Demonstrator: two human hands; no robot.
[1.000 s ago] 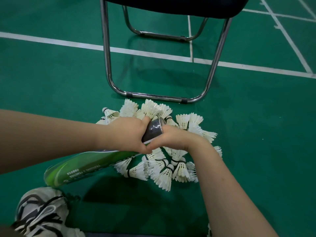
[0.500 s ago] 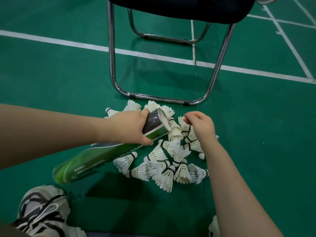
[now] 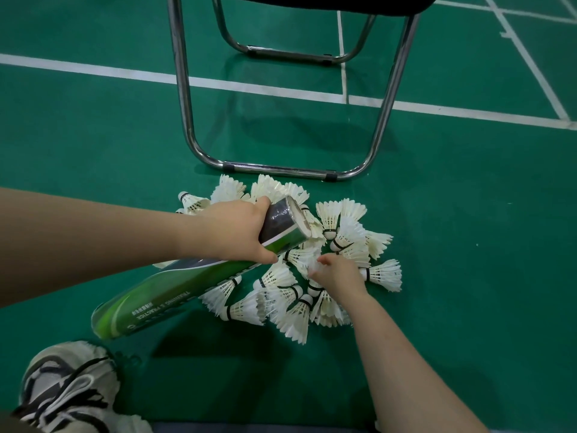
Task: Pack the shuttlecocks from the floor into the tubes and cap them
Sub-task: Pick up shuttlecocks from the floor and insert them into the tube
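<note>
Work looks far from done. A big pile of white shuttlecocks (image 3: 343, 239) lies on the green floor (image 3: 468, 245), just in front of the low front bar of the chair (image 3: 281, 170). There are well over a dozen of them, so I think most of the packing is left to do. Only one tube (image 3: 193, 285) shows. Nothing to close it with shows anywhere, so that part is not done either.

The left hand (image 3: 231, 232) grips the tube near its top end (image 3: 299, 218), with fingers and thumb wrapped round it. The tube is held tilted over the near left side of the pile. Its top end is up above the shuttlecocks and its bottom end is low, near the shoe (image 3: 68, 389). The top end points away from the camera, so I cannot tell how many shuttlecocks are inside.

The right hand (image 3: 338, 276) is down on the middle of the pile, with its fingers bent into the feathers. It may be pinching one shuttlecock, but I cannot tell for sure.

The tube is long and round. It is shiny green with white letters along its side, and dark near the top. The shuttlecocks have white feathers, a thin black band and a small round white tip. They lie every which way, and many touch each other.
</note>
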